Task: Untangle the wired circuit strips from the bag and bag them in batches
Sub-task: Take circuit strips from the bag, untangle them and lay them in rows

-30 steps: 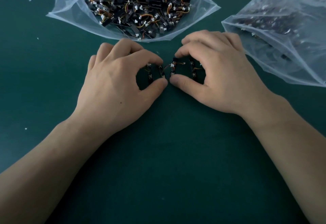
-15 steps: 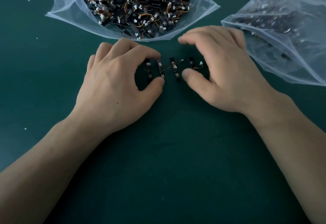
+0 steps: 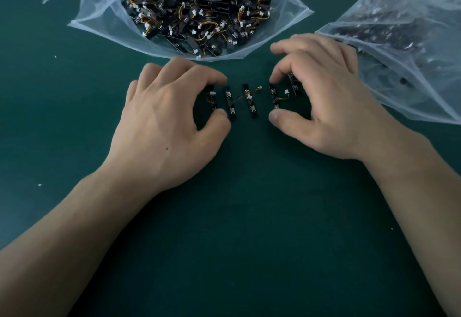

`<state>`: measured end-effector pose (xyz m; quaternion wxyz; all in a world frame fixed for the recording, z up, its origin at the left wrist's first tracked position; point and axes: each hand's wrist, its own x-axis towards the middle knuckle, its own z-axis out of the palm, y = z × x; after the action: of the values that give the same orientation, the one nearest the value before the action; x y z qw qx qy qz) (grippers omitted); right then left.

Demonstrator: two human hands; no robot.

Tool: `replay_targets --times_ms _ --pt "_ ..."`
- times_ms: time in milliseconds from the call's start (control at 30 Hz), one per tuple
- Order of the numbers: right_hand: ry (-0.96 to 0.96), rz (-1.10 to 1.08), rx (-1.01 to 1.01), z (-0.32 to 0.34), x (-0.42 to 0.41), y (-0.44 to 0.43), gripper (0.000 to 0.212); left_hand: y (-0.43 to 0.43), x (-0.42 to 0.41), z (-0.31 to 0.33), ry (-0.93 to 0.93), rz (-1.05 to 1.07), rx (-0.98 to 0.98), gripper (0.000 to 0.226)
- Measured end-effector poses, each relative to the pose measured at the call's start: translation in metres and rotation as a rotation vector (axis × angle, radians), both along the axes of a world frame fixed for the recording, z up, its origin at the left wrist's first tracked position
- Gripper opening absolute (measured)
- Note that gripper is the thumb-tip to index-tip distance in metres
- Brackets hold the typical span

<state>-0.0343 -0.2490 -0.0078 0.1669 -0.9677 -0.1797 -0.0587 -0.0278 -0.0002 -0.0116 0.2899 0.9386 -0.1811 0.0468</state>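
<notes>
Circuit strips (image 3: 252,109), five of them, lie in a short row on the green mat (image 3: 249,217), dead centre between the two hands, each small black board running roughly away from the viewer. Thin orange and yellow wires (image 3: 239,98) with white plugs loop from board to board, and one lead links the second and third strips.

Over to the left hand (image 3: 169,122): it arches over the leftmost strip with the fingers curled, forefinger at the far end and thumb at the near end, nipping that board lengthwise. The thumb tip also sits right beside the foot of the second strip.

The right hand (image 3: 331,107) mirrors it. Its forefinger comes down on the far end of the fourth strip and its thumb is at the near end, so that strip is bracketed between the two. The fifth strip lies partly tucked under the palm, its near end hidden. The other fingers are bent and lifted off the mat.

Just beyond the row, the open bag (image 3: 99,12) gapes toward the viewer, packed with a dense tangle of black boards, white plugs and coloured leads. Off to the right, a second clear bag (image 3: 411,30) lies with its edge just behind the right knuckles, dark parts showing dimly through the plastic. A few white specks (image 3: 45,1) dot the mat on the left.
</notes>
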Motion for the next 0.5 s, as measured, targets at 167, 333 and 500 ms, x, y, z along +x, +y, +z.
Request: replay_targets --times_ms 167,333,500 --pt "0.011 -0.014 0.01 -0.0006 0.0024 0.0001 0.039 0.0012 0.0011 -0.0001 -0.006 0.004 0.003 0.046" --pt "0.004 -0.012 0.027 -0.0021 0.0028 -0.0002 0.039 0.0008 0.001 0.0001 -0.005 0.006 0.003 0.046" --pt "-0.007 0.004 0.043 -0.0035 0.0041 -0.0009 0.04 -0.0003 0.0005 0.0015 0.003 0.002 -0.002 0.046"
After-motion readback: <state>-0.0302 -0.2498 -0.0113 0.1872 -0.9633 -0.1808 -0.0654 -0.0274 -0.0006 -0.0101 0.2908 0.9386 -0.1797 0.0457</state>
